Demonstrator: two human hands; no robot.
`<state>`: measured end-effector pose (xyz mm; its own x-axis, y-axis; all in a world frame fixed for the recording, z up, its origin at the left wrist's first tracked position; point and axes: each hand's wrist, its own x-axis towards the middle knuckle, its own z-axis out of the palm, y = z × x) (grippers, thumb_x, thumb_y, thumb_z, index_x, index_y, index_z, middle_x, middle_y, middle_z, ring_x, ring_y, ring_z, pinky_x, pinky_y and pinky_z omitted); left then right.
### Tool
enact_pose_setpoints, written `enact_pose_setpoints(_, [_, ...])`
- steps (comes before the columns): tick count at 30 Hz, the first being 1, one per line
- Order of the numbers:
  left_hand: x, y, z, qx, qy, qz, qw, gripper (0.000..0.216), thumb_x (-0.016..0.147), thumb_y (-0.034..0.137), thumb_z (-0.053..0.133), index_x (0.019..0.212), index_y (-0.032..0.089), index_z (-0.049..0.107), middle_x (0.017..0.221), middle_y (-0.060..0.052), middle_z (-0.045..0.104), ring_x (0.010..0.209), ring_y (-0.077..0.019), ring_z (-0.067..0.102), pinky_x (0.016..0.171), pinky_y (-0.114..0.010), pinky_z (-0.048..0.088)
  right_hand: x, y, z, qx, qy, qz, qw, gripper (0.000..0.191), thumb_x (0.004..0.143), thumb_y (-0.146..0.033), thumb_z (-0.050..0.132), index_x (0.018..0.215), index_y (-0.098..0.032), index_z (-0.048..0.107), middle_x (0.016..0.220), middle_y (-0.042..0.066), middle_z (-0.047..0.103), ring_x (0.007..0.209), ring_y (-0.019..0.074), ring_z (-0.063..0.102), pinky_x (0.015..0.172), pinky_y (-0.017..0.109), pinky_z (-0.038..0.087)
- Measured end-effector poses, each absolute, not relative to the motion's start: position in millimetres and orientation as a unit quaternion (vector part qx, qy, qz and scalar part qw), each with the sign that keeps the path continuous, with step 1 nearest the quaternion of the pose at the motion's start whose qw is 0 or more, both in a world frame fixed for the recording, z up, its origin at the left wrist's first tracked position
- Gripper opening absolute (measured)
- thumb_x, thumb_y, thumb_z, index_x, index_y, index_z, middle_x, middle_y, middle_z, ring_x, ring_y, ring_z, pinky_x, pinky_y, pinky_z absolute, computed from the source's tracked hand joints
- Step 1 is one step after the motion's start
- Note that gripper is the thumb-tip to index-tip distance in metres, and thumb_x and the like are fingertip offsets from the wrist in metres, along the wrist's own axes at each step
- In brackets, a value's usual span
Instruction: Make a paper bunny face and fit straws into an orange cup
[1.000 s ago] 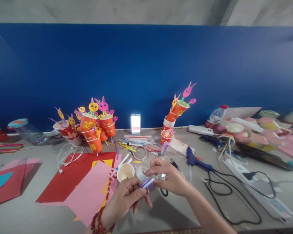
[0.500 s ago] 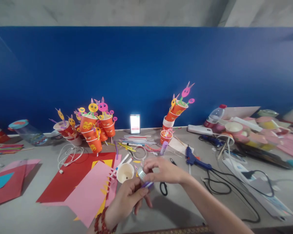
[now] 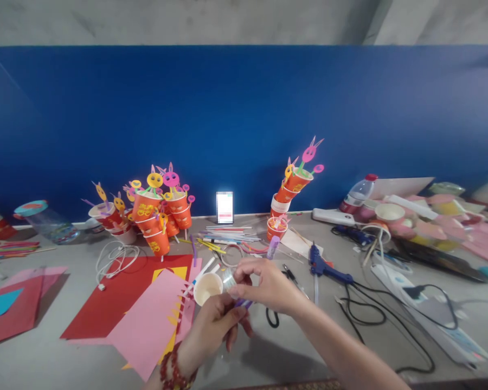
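My left hand (image 3: 217,327), with a red bead bracelet at its wrist, is closed around a slim purple piece (image 3: 243,304), mostly covered by fingers. My right hand (image 3: 264,284) reaches in from the right, its fingers bent over a small clear, ringed object (image 3: 229,279) that looks like a tape roll. The two hands nearly touch. Just left of them stands a white-lined paper cup (image 3: 208,288), open side up. Behind the right hand a purple glue-stick-like tube (image 3: 273,247) stands upright. Black-handled scissors (image 3: 273,318) lie partly hidden beneath the right hand.
Pink paper (image 3: 146,325) and red paper (image 3: 101,303) lie to the left. Decorated red cups (image 3: 156,244) stand behind them, more cups (image 3: 289,192) at centre right. A blue glue gun (image 3: 323,265) and power strip (image 3: 427,314) trail cables on the right. A lit phone (image 3: 225,207) leans at the back.
The clear ringed object has shifted slightly left and up, towards the paper cup. My right hand has moved a little left, showing more of the black pen-like items behind it.
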<state>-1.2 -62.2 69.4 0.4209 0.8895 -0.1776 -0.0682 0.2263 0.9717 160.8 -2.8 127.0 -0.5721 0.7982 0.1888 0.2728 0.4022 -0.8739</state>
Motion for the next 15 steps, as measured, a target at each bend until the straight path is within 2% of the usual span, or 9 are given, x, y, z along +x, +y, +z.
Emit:
enact_pose_setpoints(10, [2.9,-61.7,66.2,0.487,0.416,0.368,0.674,0.043,0.082,0.058,0.061,0.083,0.014,0.058,0.062,-0.006,0.072,0.03,-0.0043,0.041,0.036,-0.02,0.015,160.4,3.8,122.3,-0.343,-0.776,0.437,0.3,0.026,0.081,-0.029,0.074,0.063,-0.018,0.058,0.066,-0.006,0.051,0.063,0.0109,0.047,0.06,0.022,0.035])
enact_pose_setpoints(15, [0.3,-60.0,68.7,0.466,0.424,0.384,0.675,0.05,0.076,0.064,0.065,0.076,0.014,0.06,0.057,-0.006,0.069,0.03,-0.0061,0.042,0.035,-0.019,0.016,163.0,-7.2,136.9,-0.301,-0.831,0.361,0.297,0.015,0.082,-0.027,0.074,0.073,-0.019,0.065,0.077,-0.002,0.06,0.08,0.016,0.057,0.071,0.026,0.042])
